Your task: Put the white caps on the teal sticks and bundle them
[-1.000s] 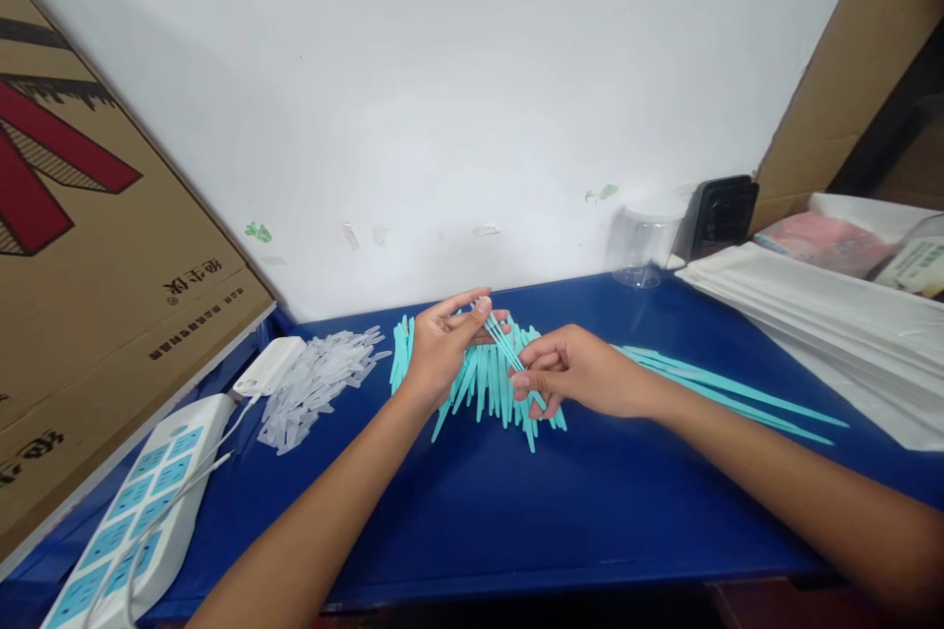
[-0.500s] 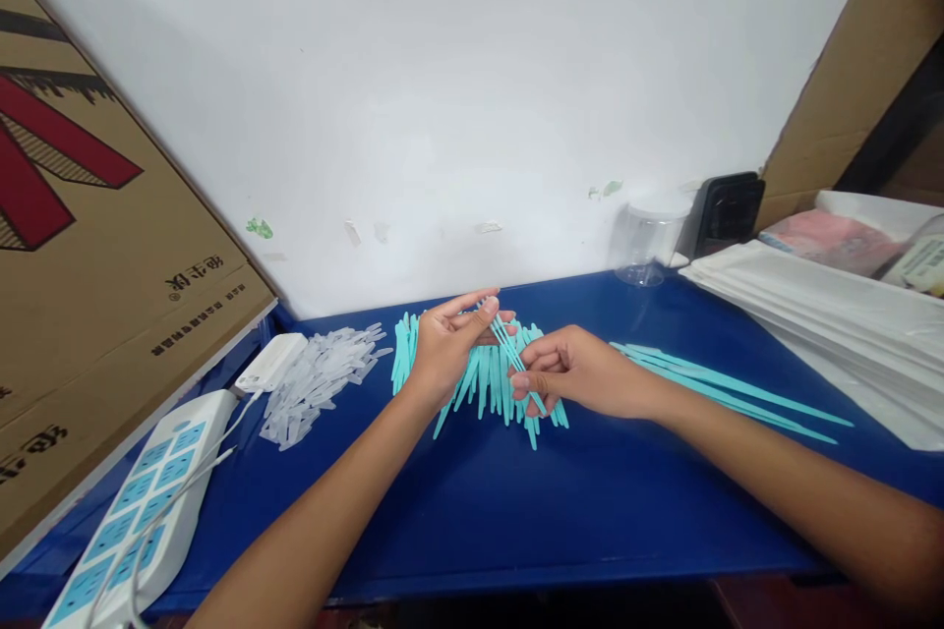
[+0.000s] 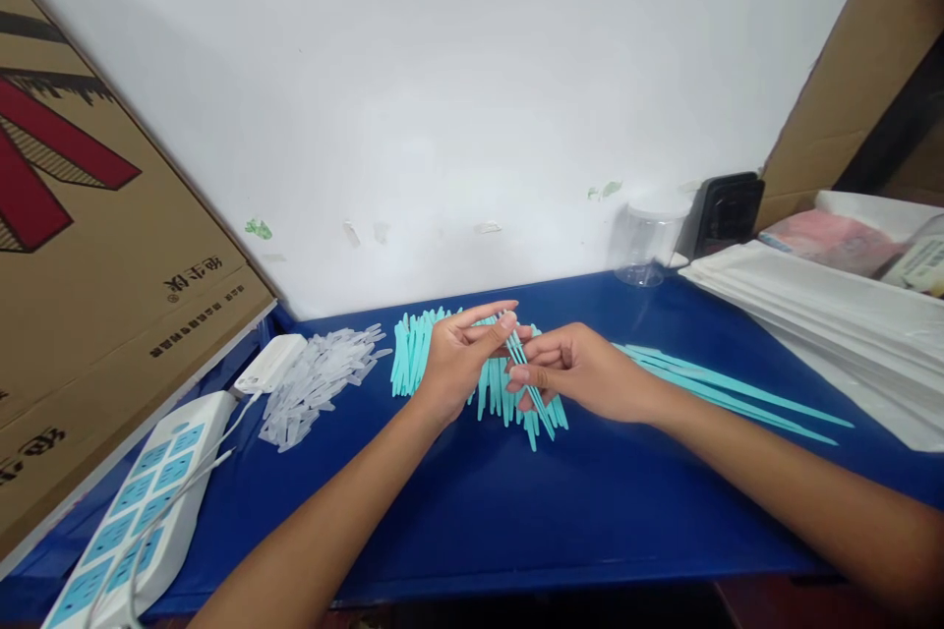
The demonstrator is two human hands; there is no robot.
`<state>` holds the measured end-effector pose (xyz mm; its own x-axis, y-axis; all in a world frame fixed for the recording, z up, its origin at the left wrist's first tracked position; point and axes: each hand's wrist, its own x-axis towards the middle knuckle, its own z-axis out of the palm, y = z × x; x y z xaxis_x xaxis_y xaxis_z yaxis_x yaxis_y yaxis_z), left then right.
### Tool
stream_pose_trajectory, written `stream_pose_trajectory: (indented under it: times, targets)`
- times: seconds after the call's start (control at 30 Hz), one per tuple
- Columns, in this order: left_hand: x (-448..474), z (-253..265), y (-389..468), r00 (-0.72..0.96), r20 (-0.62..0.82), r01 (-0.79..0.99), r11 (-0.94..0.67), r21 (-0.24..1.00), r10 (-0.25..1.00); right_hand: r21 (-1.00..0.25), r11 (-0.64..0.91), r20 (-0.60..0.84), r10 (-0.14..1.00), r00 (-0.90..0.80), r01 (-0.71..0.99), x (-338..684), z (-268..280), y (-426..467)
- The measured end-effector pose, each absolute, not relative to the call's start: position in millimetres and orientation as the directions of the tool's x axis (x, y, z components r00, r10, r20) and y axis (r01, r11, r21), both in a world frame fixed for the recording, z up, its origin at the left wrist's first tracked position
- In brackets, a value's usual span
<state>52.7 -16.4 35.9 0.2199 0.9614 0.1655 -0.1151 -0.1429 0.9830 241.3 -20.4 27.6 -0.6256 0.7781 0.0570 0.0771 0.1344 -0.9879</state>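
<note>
Two hands (image 3: 466, 359) (image 3: 579, 375) holding several turquoise strips (image 3: 518, 352), one jar (image 3: 650, 241)

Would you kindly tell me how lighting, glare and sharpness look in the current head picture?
Head view: diffuse light on the white wall, the upper right corner dark; head view: a faint sheen on the blue table; head view: turquoise sticks in the left hand and right hand distinguishable, the label at far right too soft to read.
</note>
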Motion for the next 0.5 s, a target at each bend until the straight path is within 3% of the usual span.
stream_pose_trajectory:
  times: [0.2,0.5]
  targets:
    - [53.1,34.3,-17.2,0.241,0.14,-0.162,-0.102,0.981,0.96,-0.97,0.207,0.091,0.787,-0.61,0.123,242.2,26.8,-19.7]
    - [54.1,37.9,-21.4,0.204,0.211,-0.177,-0.176,0.968,0.956,-0.942,0.305,0.181,0.812,-0.555,0.14,243.6,28.5,-22.5]
